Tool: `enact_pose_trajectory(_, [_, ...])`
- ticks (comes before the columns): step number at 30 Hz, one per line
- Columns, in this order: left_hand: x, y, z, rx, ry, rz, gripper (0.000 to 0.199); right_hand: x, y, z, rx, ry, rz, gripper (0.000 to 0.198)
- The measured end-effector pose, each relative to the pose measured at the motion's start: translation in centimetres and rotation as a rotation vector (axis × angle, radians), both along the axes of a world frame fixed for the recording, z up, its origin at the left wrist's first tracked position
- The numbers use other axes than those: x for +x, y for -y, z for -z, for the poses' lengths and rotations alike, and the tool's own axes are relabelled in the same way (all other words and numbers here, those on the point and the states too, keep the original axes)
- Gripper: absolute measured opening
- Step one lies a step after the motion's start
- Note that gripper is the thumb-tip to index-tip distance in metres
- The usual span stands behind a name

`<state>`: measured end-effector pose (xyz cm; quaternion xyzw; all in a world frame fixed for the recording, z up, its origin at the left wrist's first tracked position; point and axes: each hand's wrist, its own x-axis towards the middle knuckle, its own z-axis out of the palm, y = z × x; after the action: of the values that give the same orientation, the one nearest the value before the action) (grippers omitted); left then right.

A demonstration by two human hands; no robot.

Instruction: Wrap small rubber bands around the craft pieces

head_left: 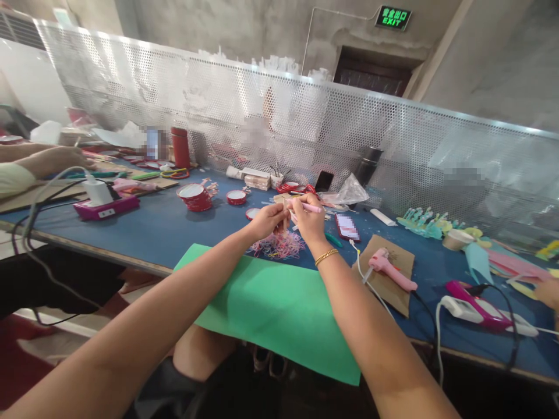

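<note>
Your left hand point(269, 221) pinches one pale strip point(285, 218) roughly upright, seemingly to steady it for the single pink pen point(311, 207) gripped between thumb and fingers of your right hand point(310, 224), just beside it. Below both hands on the tabletop point(222, 226) sits one heap of coloured strands point(282, 247), too tangled to count, probably kept there for easy reach. Nearer you is one green sheet point(279, 308). Right of your right hand, one pink glue gun point(388, 269) rests on cardboard point(404, 265), likely shielding the tabletop. Two purple power strips point(126, 203) flank your hands, well apart.
</note>
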<state>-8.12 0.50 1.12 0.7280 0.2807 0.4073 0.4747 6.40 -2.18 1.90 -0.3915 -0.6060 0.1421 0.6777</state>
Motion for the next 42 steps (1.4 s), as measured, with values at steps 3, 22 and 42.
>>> enact_pose_trajectory(3, [0.02,-0.06,0.03,-0.005,-0.001,-0.03,0.03,0.02,0.0,0.01,0.005,-0.021,0.006,0.023])
enact_pose_trajectory(22, [-0.05,-0.2,0.14,0.005,-0.01,-0.011,0.029,-0.02,-0.19,0.01,0.025,-0.038,0.008,0.023])
enact_pose_trajectory(42, [0.02,-0.12,0.16,0.0,-0.013,0.0,0.032,0.18,-0.88,0.39,0.018,-0.033,0.031,0.026])
